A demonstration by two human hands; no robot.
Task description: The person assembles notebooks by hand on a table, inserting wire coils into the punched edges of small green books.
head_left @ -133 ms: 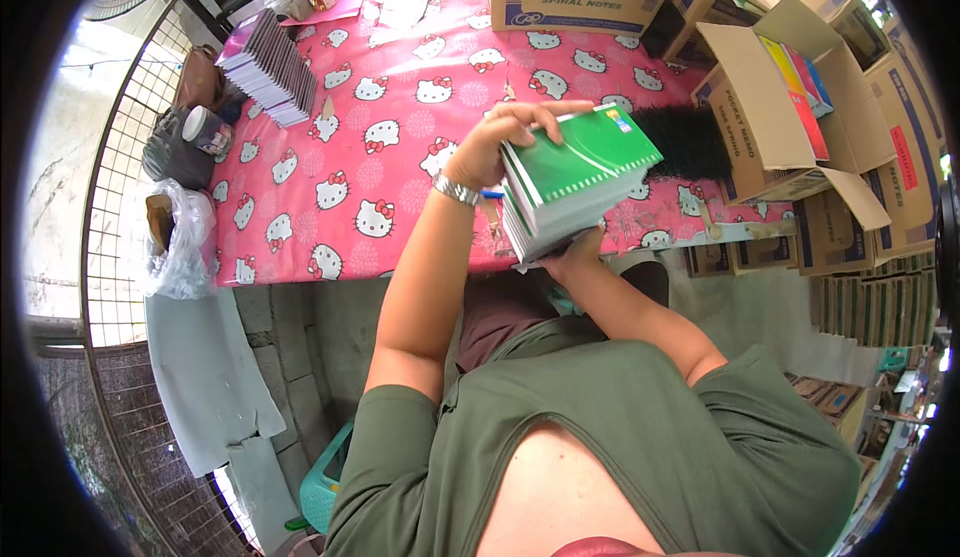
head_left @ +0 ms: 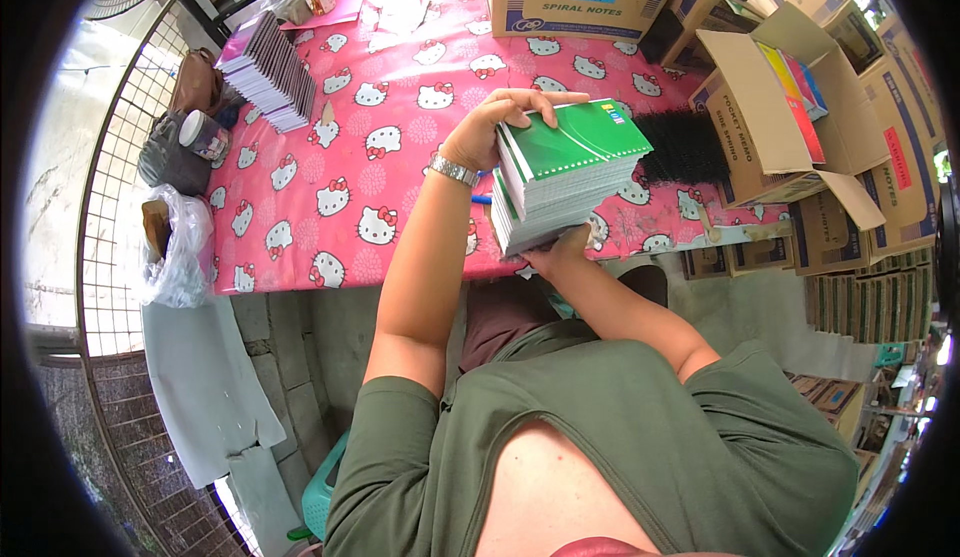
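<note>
A thick stack of green-covered spiral notebooks [head_left: 580,147] is held between my two hands over the table's near edge. My left hand [head_left: 505,122] wraps over the stack's upper left corner, fingers lying on the green top cover. Below, my right hand [head_left: 562,247] supports the stack's underside, its fingers partly hidden beneath it. Something blue and thin [head_left: 482,199] shows beside the stack, under my left wrist; its kind I cannot make out. To the right of the stack lies a pile of black spiral wires [head_left: 685,147], as far as its look tells.
A purple-covered notebook stack [head_left: 268,72] stands at the back left of the pink table [head_left: 330,192]. At right, an open carton [head_left: 745,137] holds colourful notebooks; a closed carton [head_left: 580,2] is at the back. A plastic bag [head_left: 180,247] hangs by the left edge.
The notebook stack and both hands have shifted slightly left, and the top cover has tilted a little. My grip on the stack stays the same.
</note>
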